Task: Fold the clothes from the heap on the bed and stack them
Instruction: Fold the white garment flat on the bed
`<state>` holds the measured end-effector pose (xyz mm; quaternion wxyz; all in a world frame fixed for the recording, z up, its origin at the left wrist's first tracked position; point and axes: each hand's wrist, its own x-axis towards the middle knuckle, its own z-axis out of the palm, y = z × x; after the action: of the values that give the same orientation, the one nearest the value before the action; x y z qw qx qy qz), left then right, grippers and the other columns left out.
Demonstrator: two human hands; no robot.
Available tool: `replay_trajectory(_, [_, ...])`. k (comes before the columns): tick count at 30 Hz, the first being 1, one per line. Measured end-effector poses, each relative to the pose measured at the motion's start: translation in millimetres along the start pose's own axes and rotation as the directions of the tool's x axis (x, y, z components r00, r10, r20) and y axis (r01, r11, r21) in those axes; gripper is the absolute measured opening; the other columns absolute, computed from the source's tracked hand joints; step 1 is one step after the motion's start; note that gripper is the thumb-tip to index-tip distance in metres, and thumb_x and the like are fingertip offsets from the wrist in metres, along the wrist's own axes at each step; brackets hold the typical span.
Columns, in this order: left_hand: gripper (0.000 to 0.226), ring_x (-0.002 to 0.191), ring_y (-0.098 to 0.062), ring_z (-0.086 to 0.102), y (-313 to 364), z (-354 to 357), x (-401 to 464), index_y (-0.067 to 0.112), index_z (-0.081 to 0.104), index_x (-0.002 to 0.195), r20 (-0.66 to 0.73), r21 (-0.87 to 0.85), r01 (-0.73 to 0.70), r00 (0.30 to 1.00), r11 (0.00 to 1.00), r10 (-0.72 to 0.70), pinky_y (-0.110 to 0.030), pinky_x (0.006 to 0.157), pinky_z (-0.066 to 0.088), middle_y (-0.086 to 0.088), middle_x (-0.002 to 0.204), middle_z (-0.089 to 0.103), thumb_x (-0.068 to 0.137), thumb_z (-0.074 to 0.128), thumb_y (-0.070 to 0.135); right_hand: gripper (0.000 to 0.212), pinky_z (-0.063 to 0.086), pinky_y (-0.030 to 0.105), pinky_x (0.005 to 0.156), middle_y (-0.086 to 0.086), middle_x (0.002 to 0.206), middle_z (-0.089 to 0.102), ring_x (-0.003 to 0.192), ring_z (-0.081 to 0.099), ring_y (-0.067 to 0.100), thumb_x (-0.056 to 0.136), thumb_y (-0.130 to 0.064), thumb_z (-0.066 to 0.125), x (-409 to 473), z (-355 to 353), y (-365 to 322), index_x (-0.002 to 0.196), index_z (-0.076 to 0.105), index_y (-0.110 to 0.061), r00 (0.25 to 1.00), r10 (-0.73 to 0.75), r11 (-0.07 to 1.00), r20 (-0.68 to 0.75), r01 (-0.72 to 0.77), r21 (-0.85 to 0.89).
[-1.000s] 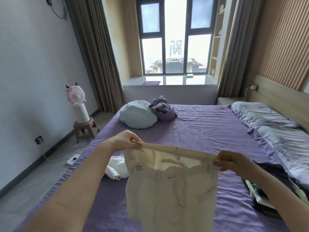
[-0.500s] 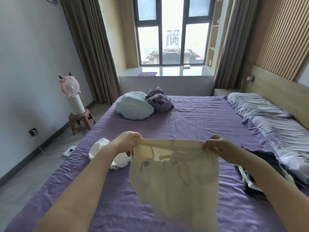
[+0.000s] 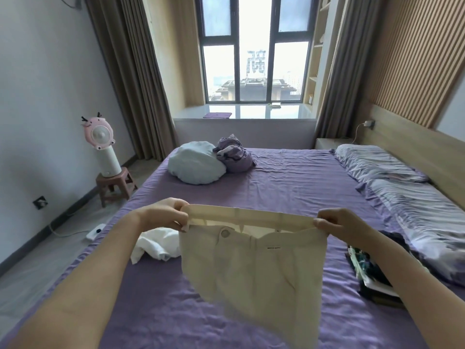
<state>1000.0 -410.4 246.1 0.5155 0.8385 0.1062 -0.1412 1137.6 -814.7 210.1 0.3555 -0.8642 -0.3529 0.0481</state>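
Both hands are now holding the cream trousers [image 3: 251, 268] a little wider than half a second ago, so the waistband is being stretched flatter. The left hand [image 3: 163, 215] is pinching the left end of the waistband and the right hand [image 3: 339, 226] is pinching the right end, while the cloth is hanging in the air above the purple bed [image 3: 289, 187]. A white garment [image 3: 154, 244] is lying crumpled on the bed just behind the left hand, and dark folded clothes [image 3: 370, 273] are lying near the right forearm
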Motion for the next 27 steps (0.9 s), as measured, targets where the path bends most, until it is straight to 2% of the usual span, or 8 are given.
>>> replay_trajectory(3, [0.041, 0.081, -0.015, 0.054, -2, 1, 5, -0.006, 0.057, 0.109, 0.007, 0.165, -0.054, 0.999, 0.985, 0.054, -0.027, 0.075, 0.05, -0.009, 0.088, 0.056, 0.069, 0.063, -0.004, 0.04, 0.028, 0.019, 0.053, -0.011, 0.057, 0.04, 0.051, 0.032, 0.003, 0.073, -0.041, 0.077, 2, -3, 2, 0.062, 0.045, -0.019, 0.995, -0.084, 0.97, 0.057, 0.095, -0.226])
replay_trajectory(6, [0.037, 0.079, -0.021, 0.063, -2, 8, 13, 0.003, 0.063, 0.108, -0.083, 0.167, -0.054, 0.994, 0.984, 0.069, -0.027, 0.07, 0.056, -0.012, 0.086, 0.064, 0.079, 0.054, -0.016, 0.047, 0.031, 0.026, 0.057, -0.009, 0.065, 0.036, 0.057, 0.03, 0.01, 0.078, -0.028, 0.077, 2, 3, 11, 0.064, 0.032, -0.026, 0.984, -0.145, 0.949, 0.099, 0.167, -0.267])
replay_trajectory(10, [0.014, 0.063, -0.015, 0.068, -2, 8, 18, 0.007, 0.066, 0.083, -0.197, 0.37, -0.055, 0.971, 0.927, 0.136, -0.027, 0.048, 0.051, -0.004, 0.07, 0.067, 0.08, 0.058, -0.004, 0.04, 0.032, 0.033, 0.059, -0.005, 0.065, 0.04, 0.059, 0.035, 0.015, 0.081, -0.018, 0.074, 3, 3, 24, 0.065, 0.038, -0.026, 0.993, -0.107, 0.975, -0.041, 0.097, -0.201])
replay_trajectory(14, [0.016, 0.059, -0.013, 0.053, -1, 6, 18, 0.006, 0.057, 0.066, -0.27, 0.464, -0.137, 0.919, 0.875, 0.287, -0.036, 0.064, 0.049, 0.0, 0.062, 0.056, 0.077, 0.065, -0.002, 0.019, 0.045, 0.031, 0.071, 0.004, 0.082, 0.057, 0.075, 0.056, 0.024, 0.077, -0.007, 0.075, 5, 2, 25, 0.073, 0.06, -0.018, 0.982, -0.014, 0.997, -0.186, 0.0, -0.075])
replay_trajectory(17, [0.016, 0.063, -0.013, 0.046, -2, 9, 19, 0.007, 0.058, 0.068, -0.302, 0.398, -0.206, 0.891, 0.894, 0.339, -0.032, 0.065, 0.042, 0.0, 0.065, 0.054, 0.078, 0.067, -0.002, 0.012, 0.047, 0.033, 0.074, 0.009, 0.09, 0.058, 0.082, 0.057, 0.022, 0.075, 0.0, 0.076, 11, 3, 26, 0.078, 0.067, -0.008, 0.931, -0.073, 0.995, -0.357, 0.046, -0.084])
replay_trajectory(21, [0.022, 0.061, -0.008, 0.045, -2, 17, 18, 0.011, 0.057, 0.07, -0.364, 0.233, -0.235, 0.879, 0.944, 0.309, -0.02, 0.057, 0.037, 0.004, 0.065, 0.053, 0.078, 0.077, 0.014, 0.015, 0.06, 0.029, 0.063, 0.011, 0.08, 0.063, 0.074, 0.065, 0.015, 0.085, -0.004, 0.067, 24, 2, 26, 0.079, 0.061, -0.016, 0.897, 0.217, 0.947, -0.385, -0.097, 0.307])
replay_trajectory(23, [0.026, 0.057, -0.006, 0.045, 1, 25, 16, 0.013, 0.051, 0.071, -0.376, 0.087, -0.246, 0.89, 0.965, 0.26, -0.019, 0.052, 0.037, 0.005, 0.066, 0.052, 0.074, 0.074, 0.023, 0.013, 0.06, 0.029, 0.064, 0.009, 0.078, 0.062, 0.076, 0.064, 0.023, 0.088, -0.004, 0.063, 31, 1, 25, 0.084, 0.058, -0.015, 0.893, 0.246, 0.934, -0.377, -0.114, 0.338])
replay_trajectory(27, [0.027, 0.059, -0.008, 0.034, 5, 40, 23, 0.014, 0.042, 0.075, -0.435, 0.068, -0.233, 0.868, 0.97, 0.24, -0.018, 0.051, 0.031, 0.002, 0.068, 0.04, 0.073, 0.062, 0.033, 0.015, 0.044, 0.028, 0.067, 0.008, 0.081, 0.061, 0.073, 0.059, 0.029, 0.091, 0.002, 0.053, 38, -3, 22, 0.097, 0.064, -0.007, 0.924, 0.077, 0.997, -0.374, -0.077, 0.016])
